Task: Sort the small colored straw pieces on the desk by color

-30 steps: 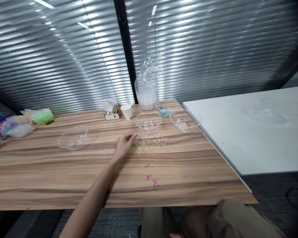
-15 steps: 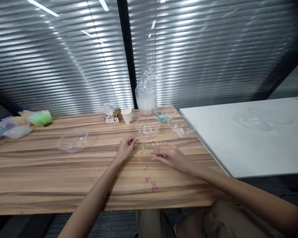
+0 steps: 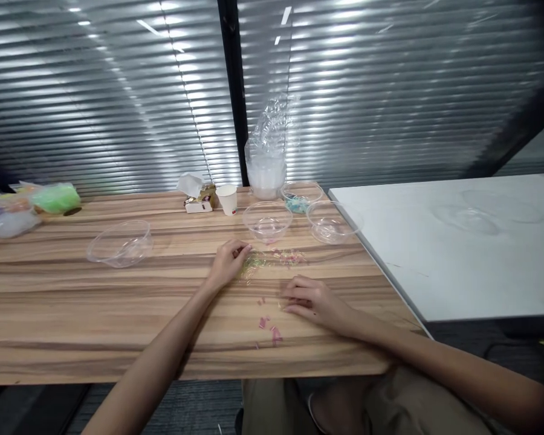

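Note:
My left hand [image 3: 229, 261] rests on the wooden table with curled fingers, thumb and forefinger together. Anything in that pinch is too small to see. Beside it lies a loose pile of thin yellow-green pieces [image 3: 254, 262]. To the right of these is a scatter of small pink pieces [image 3: 292, 258]. My right hand [image 3: 316, 304] is low over the table nearer to me, fingers loosely bent and apart. A tiny yellow piece [image 3: 280, 306] is at its fingertips. Several flat pink bits [image 3: 275, 334] lie closer to the front edge.
Clear plastic bowls [image 3: 267, 222] [image 3: 333, 223] stand beyond the piles; another bowl [image 3: 298, 199] holds blue pieces. A bowl [image 3: 120, 246] sits left. Behind are a bagged bowl stack [image 3: 266, 172], paper cup [image 3: 227, 200] and tissue pack [image 3: 198, 204]. A white table [image 3: 435, 266] adjoins on the right.
My right hand has drawn back toward me, away from the piles, and a tiny yellow piece now shows at its fingertips. My left hand stays beside the yellow-green pile. The view has shifted slightly.

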Motion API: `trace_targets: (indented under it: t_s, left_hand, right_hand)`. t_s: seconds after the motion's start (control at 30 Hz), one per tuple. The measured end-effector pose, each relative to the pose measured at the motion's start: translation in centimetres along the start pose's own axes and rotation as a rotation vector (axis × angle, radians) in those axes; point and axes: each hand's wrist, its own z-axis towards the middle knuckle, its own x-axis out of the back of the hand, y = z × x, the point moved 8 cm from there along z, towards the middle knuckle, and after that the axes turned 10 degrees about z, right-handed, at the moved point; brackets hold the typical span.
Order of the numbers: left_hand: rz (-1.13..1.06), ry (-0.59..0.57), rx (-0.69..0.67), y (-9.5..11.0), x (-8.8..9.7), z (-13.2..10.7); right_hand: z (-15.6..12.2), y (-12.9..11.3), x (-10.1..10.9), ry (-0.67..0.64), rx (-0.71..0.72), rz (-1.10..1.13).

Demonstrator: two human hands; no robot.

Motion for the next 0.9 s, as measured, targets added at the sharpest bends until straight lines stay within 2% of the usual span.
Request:
trace_targets:
  t_s: [0.2,0.4,0.53,0.6,0.7,0.8,0.9]
  left_hand:
    - [0.0,0.009,0.022,-0.3,0.2,0.0]
    - [-0.008,-0.007,0.031,-0.6,0.1,0.1]
    - [0.013,-0.009,0.017,-0.5,0.3,0.1]
    - [0.011,-0.034,-0.048,0.4,0.3,0.0]
    - [-0.022,-0.128,-0.216,3.0,-0.1,-0.7]
    - [-0.055,-0.258,-0.328,5.3,-1.0,-1.7]
    - [-0.071,-0.366,-0.368,6.6,-1.9,-2.6]
  right_hand:
    - [1.1,0.3,-1.2,-0.01,0.11,-0.049]
    - [4.0,1.4,-2.0,-0.011,0.149,-0.36]
    - [5.4,2.1,-0.8,0.067,0.132,-0.408]
    - [5.0,2.5,0.9,0.158,0.11,-0.356]
    - [3.3,3.5,3.5,0.282,0.044,-0.307]
    - [1.7,3.8,4.5,0.262,0.03,-0.272]
    - [1.1,3.4,4.0,0.185,0.068,-0.287]
